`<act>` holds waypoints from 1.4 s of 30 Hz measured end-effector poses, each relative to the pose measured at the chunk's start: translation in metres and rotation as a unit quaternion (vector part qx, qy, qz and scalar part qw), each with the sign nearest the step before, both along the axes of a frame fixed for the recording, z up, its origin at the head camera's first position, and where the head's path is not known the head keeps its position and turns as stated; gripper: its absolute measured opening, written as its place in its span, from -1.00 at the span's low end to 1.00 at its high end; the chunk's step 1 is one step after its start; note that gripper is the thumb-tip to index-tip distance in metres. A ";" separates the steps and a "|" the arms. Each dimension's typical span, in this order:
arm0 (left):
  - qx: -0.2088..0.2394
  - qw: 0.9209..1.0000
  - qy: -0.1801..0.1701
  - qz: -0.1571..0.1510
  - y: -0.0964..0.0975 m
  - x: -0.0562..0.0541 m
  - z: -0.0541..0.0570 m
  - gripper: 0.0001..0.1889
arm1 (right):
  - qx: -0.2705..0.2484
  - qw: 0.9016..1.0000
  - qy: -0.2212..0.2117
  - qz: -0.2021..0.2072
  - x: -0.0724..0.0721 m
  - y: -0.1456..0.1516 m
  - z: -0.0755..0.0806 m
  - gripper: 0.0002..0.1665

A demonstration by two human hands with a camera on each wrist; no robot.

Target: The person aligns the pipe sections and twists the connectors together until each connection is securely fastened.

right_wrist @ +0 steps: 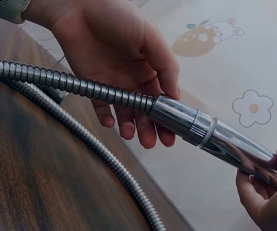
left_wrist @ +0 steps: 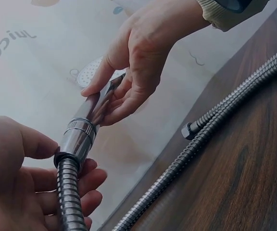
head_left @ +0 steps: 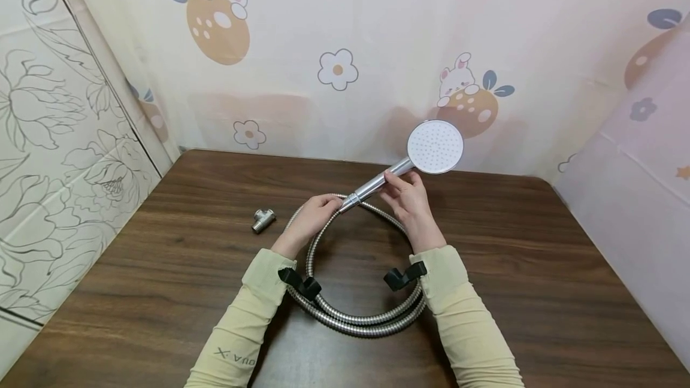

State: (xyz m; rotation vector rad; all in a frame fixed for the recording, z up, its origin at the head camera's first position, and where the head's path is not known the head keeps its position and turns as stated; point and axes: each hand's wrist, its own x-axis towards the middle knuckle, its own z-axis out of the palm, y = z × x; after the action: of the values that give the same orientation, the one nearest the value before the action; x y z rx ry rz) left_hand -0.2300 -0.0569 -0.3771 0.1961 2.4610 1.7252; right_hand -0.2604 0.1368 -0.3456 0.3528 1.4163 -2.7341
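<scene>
A chrome handheld shower head (head_left: 435, 146) is held up over the back of the table, its round white spray face turned toward me. My right hand (head_left: 411, 202) grips its handle (right_wrist: 244, 149), thumb on one side and fingers on the other. At the handle's lower end, my left hand (head_left: 311, 217) pinches the smooth chrome connector (left_wrist: 76, 143) of a ribbed metal shower hose (head_left: 366, 331). Connector and handle meet in line; threads inside are hidden. The hose lies coiled on the table below both hands. Its other end, with a nut (left_wrist: 186, 131), shows in the left wrist view.
A small T-shaped metal fitting (head_left: 263, 220) lies on the brown wooden table (head_left: 178, 256), left of the hose coil. Patterned cloth (head_left: 334, 118) hangs behind the table, with pale panels at left and right. Black mounts (head_left: 404, 276) sit on the wrists.
</scene>
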 end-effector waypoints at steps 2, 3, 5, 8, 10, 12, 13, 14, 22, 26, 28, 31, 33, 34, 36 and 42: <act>-0.003 1.000 0.000 -0.005 0.000 0.000 0.000 -0.71 | 0.001 1.000 -0.001 -0.002 0.000 0.000 0.000 -0.64; -0.005 1.000 0.001 -0.008 -0.001 0.001 0.001 -0.71 | 0.003 1.000 -0.002 -0.004 0.000 -0.001 0.000 -0.65; -0.005 1.000 0.003 -0.015 -0.001 0.000 0.000 -0.70 | 0.000 1.000 -0.004 -0.005 0.000 0.000 0.000 -0.67; 0.006 1.000 0.001 -0.023 -0.001 0.001 0.000 -0.72 | 0.000 1.000 -0.006 -0.005 0.000 0.000 0.000 -0.68; 0.012 1.000 0.003 -0.025 -0.001 0.001 0.000 -0.74 | -0.004 1.000 -0.007 -0.003 0.000 0.001 0.000 -0.67; 0.020 1.000 0.004 -0.024 -0.001 0.001 -0.001 -0.76 | -0.002 1.000 -0.007 -0.004 0.000 0.001 0.000 -0.66; 0.023 0.999 0.006 -0.024 -0.001 0.001 -0.001 -0.76 | -0.001 1.000 -0.007 -0.005 0.000 0.001 0.000 -0.66; 0.025 0.999 0.008 -0.022 0.000 0.001 -0.001 -0.77 | -0.004 1.000 -0.008 -0.005 0.000 0.001 0.000 -0.65; 0.044 0.999 0.014 -0.017 0.000 0.001 -0.001 -0.76 | 0.015 1.000 -0.008 -0.006 0.002 -0.001 0.000 -0.66; 0.031 0.999 0.010 -0.017 0.000 0.002 0.001 -0.76 | 0.018 1.000 -0.007 -0.009 0.001 -0.001 0.000 -0.67; 0.020 1.000 0.008 -0.015 0.000 0.003 0.002 -0.74 | 0.018 1.000 -0.007 -0.011 0.001 -0.001 0.001 -0.66; 0.000 1.000 0.002 -0.009 0.000 0.004 0.004 -0.70 | 0.020 1.000 -0.005 -0.013 0.001 -0.002 0.002 -0.65; -0.010 1.000 -0.001 -0.005 0.000 0.005 0.004 -0.69 | 0.020 1.000 -0.004 -0.012 0.001 -0.002 0.002 -0.64; -0.013 1.000 -0.003 -0.005 0.000 0.005 0.004 -0.68 | 0.020 1.000 -0.003 -0.012 0.001 -0.002 0.002 -0.63; -0.015 1.000 -0.004 -0.008 -0.001 0.004 0.004 -0.67 | 0.019 1.000 -0.003 -0.012 0.000 -0.002 0.002 -0.62; 0.005 1.000 0.003 -0.019 -0.001 0.001 0.001 -0.75 | 0.008 1.000 -0.006 -0.009 -0.001 -0.001 0.001 -0.65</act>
State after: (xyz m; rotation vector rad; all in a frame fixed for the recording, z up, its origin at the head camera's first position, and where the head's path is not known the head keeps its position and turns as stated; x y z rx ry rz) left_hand -0.2291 -0.0577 -0.3764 0.2489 2.4377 1.7233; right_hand -0.2611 0.1355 -0.3443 0.3842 1.4393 -2.7321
